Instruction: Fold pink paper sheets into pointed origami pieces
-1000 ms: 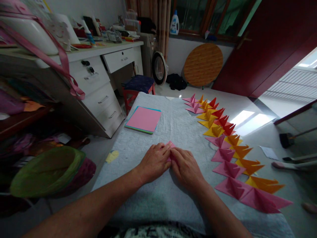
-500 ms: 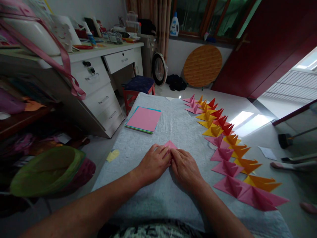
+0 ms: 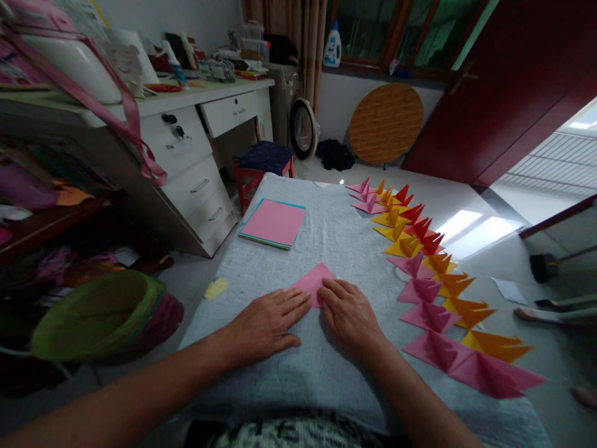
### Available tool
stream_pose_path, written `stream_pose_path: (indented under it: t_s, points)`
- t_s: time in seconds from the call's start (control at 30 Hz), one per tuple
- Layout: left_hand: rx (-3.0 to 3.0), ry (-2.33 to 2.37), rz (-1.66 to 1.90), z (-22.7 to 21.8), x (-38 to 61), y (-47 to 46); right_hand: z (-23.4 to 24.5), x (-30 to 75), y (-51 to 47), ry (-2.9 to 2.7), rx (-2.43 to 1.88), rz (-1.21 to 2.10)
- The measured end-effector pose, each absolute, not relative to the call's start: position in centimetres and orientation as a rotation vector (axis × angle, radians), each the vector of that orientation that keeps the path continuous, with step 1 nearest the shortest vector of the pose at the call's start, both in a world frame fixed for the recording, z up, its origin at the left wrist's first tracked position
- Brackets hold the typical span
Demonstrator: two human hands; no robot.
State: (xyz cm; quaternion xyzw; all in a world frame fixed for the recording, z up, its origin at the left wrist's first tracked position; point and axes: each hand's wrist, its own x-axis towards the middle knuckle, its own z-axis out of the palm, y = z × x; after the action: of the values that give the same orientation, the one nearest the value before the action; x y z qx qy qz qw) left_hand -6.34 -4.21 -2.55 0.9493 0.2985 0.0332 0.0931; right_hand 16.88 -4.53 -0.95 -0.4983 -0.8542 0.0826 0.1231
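Observation:
A folded pink paper (image 3: pixel 313 280) lies on the grey cloth-covered table (image 3: pixel 326 242) just ahead of my hands. My left hand (image 3: pixel 267 323) rests flat, fingers stretched out, its fingertips at the paper's near left edge. My right hand (image 3: pixel 349 314) lies palm down with its fingers pressing the paper's near right edge. Neither hand grips the paper.
A stack of square coloured sheets (image 3: pixel 273 223), pink on top, lies at the table's far left. A long row of folded pink, orange, yellow and red paper shapes (image 3: pixel 431 280) runs along the right side. A white desk with drawers (image 3: pixel 196 155) and a green bin (image 3: pixel 93 317) stand left.
My left hand has slid back and to the left and flattened out, uncovering more of the pink paper. My right hand has stayed on the paper's right edge.

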Motion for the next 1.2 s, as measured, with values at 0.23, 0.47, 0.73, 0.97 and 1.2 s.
stream_pose_path:
  t_s: [0.23,0.47,0.73,0.97,1.2]
  points:
    - [2.915,1.054,0.235,-2.7,-9.2,-5.6,0.1,16.7,-5.2,-2.589,-1.436,0.219]
    - [2.989,1.177,0.337,-2.2,-10.5,-6.4,-0.3,16.5,-6.1,-2.665,-1.415,0.231]
    - [3.016,1.08,0.456,-2.0,-7.1,-5.5,-0.8,15.5,-6.6,-2.683,-1.447,0.243]
    - [3.02,1.046,0.414,-2.6,-7.5,-5.4,-1.4,16.6,-6.9,-2.693,-1.43,0.255]
    - [3.026,1.083,0.361,-2.3,-8.3,-5.9,-1.5,19.3,-8.0,-2.692,-1.484,0.155]
